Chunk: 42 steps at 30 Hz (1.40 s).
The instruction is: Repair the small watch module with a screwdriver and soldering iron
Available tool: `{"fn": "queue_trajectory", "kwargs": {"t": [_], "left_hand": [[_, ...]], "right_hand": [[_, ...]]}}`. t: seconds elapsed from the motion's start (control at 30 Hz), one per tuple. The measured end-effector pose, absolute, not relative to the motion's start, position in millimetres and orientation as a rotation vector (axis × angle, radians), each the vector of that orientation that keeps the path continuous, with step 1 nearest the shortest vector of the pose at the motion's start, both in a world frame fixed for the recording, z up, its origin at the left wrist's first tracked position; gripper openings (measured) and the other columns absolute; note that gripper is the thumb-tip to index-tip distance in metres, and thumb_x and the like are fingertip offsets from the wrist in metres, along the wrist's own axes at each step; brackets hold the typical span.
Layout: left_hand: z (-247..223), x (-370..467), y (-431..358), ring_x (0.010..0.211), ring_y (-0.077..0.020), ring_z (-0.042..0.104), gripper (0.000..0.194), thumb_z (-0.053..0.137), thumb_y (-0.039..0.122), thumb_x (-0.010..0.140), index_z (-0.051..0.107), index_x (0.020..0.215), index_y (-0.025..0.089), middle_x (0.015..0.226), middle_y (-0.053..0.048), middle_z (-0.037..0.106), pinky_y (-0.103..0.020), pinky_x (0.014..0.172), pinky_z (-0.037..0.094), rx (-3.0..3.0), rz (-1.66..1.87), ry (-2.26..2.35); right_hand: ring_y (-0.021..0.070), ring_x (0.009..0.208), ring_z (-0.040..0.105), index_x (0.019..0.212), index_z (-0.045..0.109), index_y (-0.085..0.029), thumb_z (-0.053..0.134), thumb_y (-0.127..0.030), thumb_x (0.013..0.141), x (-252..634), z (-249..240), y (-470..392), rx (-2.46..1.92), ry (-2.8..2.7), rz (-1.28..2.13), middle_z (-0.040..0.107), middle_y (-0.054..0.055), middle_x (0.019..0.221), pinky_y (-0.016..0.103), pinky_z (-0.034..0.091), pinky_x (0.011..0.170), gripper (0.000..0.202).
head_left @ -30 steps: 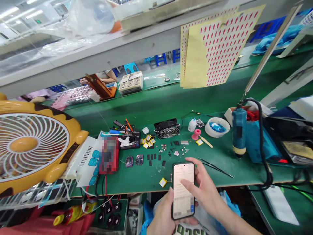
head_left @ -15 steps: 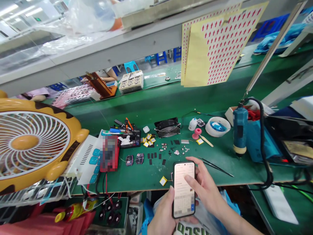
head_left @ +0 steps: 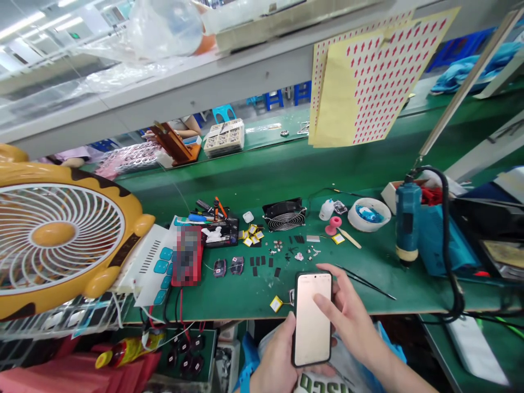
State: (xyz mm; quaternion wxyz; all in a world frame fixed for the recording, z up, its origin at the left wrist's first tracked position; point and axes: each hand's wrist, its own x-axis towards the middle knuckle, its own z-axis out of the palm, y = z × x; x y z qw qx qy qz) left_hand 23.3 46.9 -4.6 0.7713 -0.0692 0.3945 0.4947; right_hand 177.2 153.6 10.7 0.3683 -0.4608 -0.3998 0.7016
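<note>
A smartphone (head_left: pixel 313 327) with a bright, nearly blank screen is held upright over the near edge of the bench. My left hand (head_left: pixel 276 355) grips its left side and lower back. Around the upper right side curls my right hand (head_left: pixel 347 311), its thumb over the screen and its fingers partly behind the phone. Just beyond the phone, a small yellow-edged battery (head_left: pixel 276 303) with wires lies on the green bench. Black tweezers (head_left: pixel 366 281) rest to the right of my right hand.
A yellow fan (head_left: pixel 61 234) and a red multimeter (head_left: pixel 187 256) stand at left. Small black pads (head_left: pixel 262 261), a black cooling fan (head_left: pixel 284 214) and a white bowl (head_left: pixel 368 225) sit farther back. A blue electric screwdriver (head_left: pixel 408 218) hangs at right, below sheets of arrow stickers (head_left: pixel 376 82).
The phone's screen has gone from a page with text and a keyboard to a nearly blank page. Everything has shifted slightly right in view. Both hands keep their hold.
</note>
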Motion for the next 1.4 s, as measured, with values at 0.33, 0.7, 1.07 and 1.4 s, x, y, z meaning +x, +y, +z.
{"fn": "queue_trajectory", "kwargs": {"t": [0.33, 0.7, 1.07, 1.4], "left_hand": [[5.5, 15.2, 50.8, 0.122, -0.0439, 0.099, 0.071, 0.086, 0.083, 0.105, 0.102, 0.142, 0.024, 0.139, -0.026, 0.102, -0.043, 0.071, 0.082, -0.012, 1.038, 0.873], [15.7, 13.7, 50.4, 0.128, -0.0461, 0.097, 0.079, 0.087, 0.090, 0.104, 0.101, 0.145, 0.023, 0.138, -0.023, 0.103, -0.044, 0.074, 0.081, 0.008, 1.164, 0.871], [-15.3, 22.3, 47.0, 0.117, -0.0485, 0.097, 0.075, 0.084, 0.090, 0.098, 0.104, 0.132, 0.027, 0.126, -0.024, 0.104, -0.044, 0.061, 0.077, -0.103, 1.195, 0.915], [-18.6, 6.2, 42.7, 0.132, -0.0555, 0.094, 0.086, 0.101, 0.094, 0.083, 0.105, 0.125, 0.019, 0.138, -0.032, 0.100, -0.054, 0.077, 0.083, 0.011, 0.965, 0.878]], "right_hand": [[0.0190, 0.064, 0.064, 0.162, 0.080, -0.041, 0.105, -0.079, 0.096, 185.6, -4.4, 147.2, -1.125, -0.980, 1.834, 0.091, 0.006, 0.116, 0.025, 0.045, 0.042, 0.080], [0.0260, 0.068, 0.078, 0.129, 0.093, -0.036, 0.097, -0.096, 0.091, 192.8, 1.4, 147.3, -1.127, -1.039, 1.929, 0.089, 0.004, 0.101, 0.038, 0.070, 0.054, 0.071], [0.0292, 0.090, 0.086, 0.138, 0.094, -0.038, 0.094, -0.083, 0.105, 197.6, 27.6, 156.0, -0.980, -1.231, 2.013, 0.098, 0.009, 0.121, 0.036, 0.069, 0.069, 0.056], [0.0238, 0.059, 0.061, 0.122, 0.087, -0.035, 0.100, -0.082, 0.098, 183.6, 22.4, 159.9, -1.144, -0.999, 1.840, 0.083, 0.000, 0.085, 0.033, 0.046, 0.045, 0.054]]}}
